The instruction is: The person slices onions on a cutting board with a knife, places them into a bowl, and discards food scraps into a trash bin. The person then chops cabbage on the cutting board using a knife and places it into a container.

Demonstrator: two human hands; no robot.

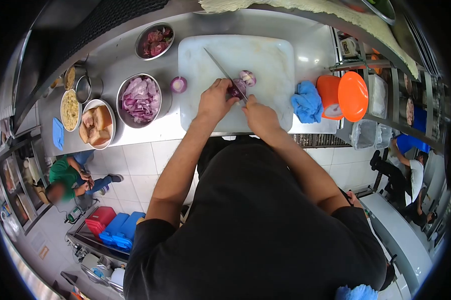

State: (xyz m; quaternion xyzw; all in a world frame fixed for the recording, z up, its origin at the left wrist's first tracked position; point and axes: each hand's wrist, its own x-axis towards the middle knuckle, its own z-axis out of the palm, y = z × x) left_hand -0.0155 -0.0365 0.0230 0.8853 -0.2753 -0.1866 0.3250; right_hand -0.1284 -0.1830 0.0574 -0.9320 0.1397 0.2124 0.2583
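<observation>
White tiles [138, 165] cover the floor of this kitchen, and above them I see a long steel counter [313, 50]. On it lies a white board [200, 62], and before it stands a person in black [265, 215] with two bare hands.

The right hand [262, 117] is closed firmly around the handle of a knife [218, 62]. Its blade points away from the person and to the left, and it passes across a purple onion [239, 89] on the board, right of the middle. How deep the edge sits in it, I cannot tell. The left hand [215, 102] is on the other side of the blade, with fingers and thumb bent and gripping the onion. Just beyond, next to the blade, rests a cut piece [248, 77].

At the left edge of the board is an onion half [178, 84]. Farther left stands a bowl [119, 95] full of onion slices [140, 99], and behind it a smaller bowl [139, 45] with dark red peels [156, 42]. Near these, a white dish [104, 145] carries pale brown chunks [96, 125].

To the right of the board lie a crumpled blue cloth [307, 102] and, just beside it, an orange tub [327, 90]. Lower at the left, another person in green [64, 172] sits.
</observation>
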